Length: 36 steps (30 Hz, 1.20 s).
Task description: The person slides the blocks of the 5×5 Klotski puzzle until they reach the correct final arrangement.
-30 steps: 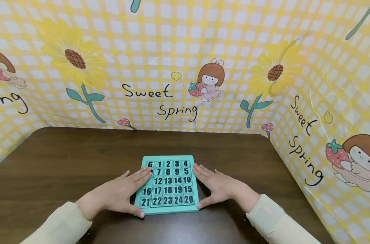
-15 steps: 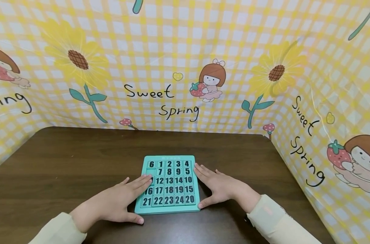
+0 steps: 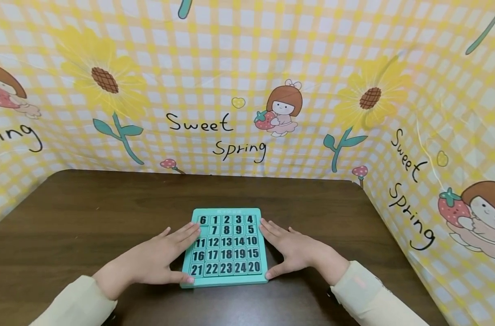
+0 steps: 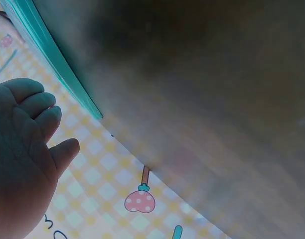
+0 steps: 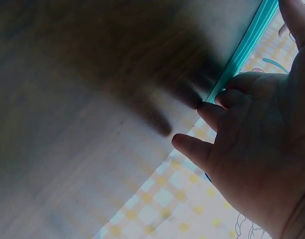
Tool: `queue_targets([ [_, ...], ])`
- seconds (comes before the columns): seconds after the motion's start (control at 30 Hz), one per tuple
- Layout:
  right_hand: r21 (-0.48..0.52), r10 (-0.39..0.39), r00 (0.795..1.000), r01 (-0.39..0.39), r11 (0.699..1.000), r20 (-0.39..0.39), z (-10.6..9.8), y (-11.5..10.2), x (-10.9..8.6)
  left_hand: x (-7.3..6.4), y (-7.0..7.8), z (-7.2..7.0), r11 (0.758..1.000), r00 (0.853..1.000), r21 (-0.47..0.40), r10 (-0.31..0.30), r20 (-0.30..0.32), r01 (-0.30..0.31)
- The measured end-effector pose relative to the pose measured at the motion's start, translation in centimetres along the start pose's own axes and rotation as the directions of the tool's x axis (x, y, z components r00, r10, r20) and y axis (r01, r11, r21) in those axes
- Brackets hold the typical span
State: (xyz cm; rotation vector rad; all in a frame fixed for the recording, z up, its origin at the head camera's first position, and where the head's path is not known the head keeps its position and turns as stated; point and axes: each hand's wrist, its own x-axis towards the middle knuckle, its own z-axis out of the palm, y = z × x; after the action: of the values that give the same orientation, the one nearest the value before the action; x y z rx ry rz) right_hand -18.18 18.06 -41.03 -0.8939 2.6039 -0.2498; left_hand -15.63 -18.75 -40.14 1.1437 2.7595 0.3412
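A turquoise number slide puzzle (image 3: pixel 223 281) lies flat on the table, its numbered tiles in rows. The space in the left column, second row, sits between the 6 tile (image 3: pixel 203 220) and the 11 tile (image 3: pixel 200 242). My left hand (image 3: pixel 156 254) reaches over the puzzle's left edge, straight fingertips at that space and the thumb at the near left corner. On the other side, my right hand (image 3: pixel 295 248) lies along the right edge, fingertips touching it near the top and thumb at the near right corner. Both wrist views show the puzzle's side beside the fingers.
The puzzle rests on a dark brown wooden table (image 3: pixel 312 199). A yellow checked cloth (image 3: pixel 214 54) printed with flowers and figures hangs behind it and along both sides.
The 11 tile has slid one row nearer to me, so the space is now above it. My left fingertips went down with it, then back up. The right hand has stayed put.
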Motion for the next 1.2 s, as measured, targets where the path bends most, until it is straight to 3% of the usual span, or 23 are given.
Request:
queue_targets([
  [0.57, -0.002, 0.006, 1.000, -0.006, 1.000, -0.003, 0.0, 0.0, 0.0, 3.6, -1.0, -0.2, 0.997, 0.996, -0.021, -0.073, 0.044, 0.074],
  [0.87, 0.000, 0.005, 1.000, -0.005, 1.000, -0.003, 0.1, 0.0, 0.0, 3.3, -1.4, 0.1, 0.992, 0.988, -0.033, -0.122, 0.092, 0.126],
  [1.2, -0.004, 0.004, 1.000, -0.004, 1.000, -0.004, 0.1, 0.1, 0.0, 2.3, -0.8, 0.5, 0.993, 0.991, -0.042, -0.103, 0.091, 0.107],
])
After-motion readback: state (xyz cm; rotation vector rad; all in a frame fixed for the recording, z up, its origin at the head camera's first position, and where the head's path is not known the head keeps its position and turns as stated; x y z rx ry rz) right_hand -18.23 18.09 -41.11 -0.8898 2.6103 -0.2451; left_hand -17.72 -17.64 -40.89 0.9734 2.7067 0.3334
